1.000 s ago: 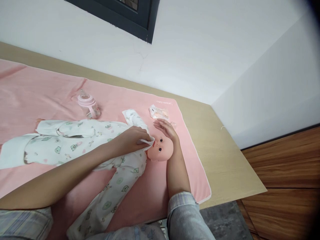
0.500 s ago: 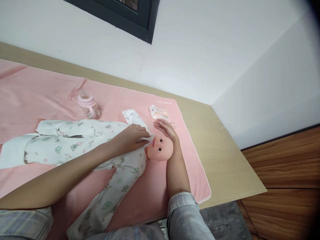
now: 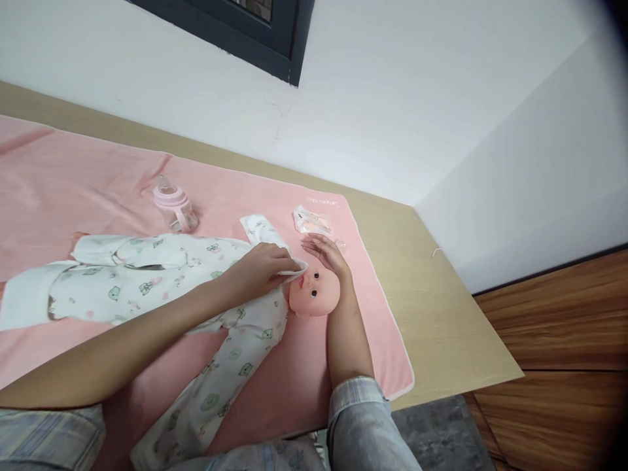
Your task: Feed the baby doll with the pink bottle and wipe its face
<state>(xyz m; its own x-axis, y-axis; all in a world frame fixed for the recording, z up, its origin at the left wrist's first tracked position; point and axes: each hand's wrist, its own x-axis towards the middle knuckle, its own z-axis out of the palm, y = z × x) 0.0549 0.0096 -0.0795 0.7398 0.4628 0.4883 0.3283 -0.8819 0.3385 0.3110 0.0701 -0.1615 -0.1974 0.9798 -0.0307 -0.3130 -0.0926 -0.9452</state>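
Observation:
A baby doll (image 3: 314,294) lies on its back, its bald head toward the right, dressed in a white printed outfit (image 3: 206,252). Over its chest reaches my left hand (image 3: 265,265), pinching a small white cloth (image 3: 297,267) against the doll's cheek beside the mouth. My right hand (image 3: 326,252) rests open along the far side of the head, fingers stretched out and holding nothing. The forearm passes beside the crown of the head.
A pink blanket (image 3: 98,176) covers much of the wooden table (image 3: 432,314). A pink-topped baby bottle (image 3: 174,206) stands beyond the doll's legs. A clear packet (image 3: 311,220) lies past my right hand. Wall and dark window frame (image 3: 279,52) border the back.
My left hand has shifted the cloth slightly to the right along the doll's cheek. The right hand and the doll stay where they were.

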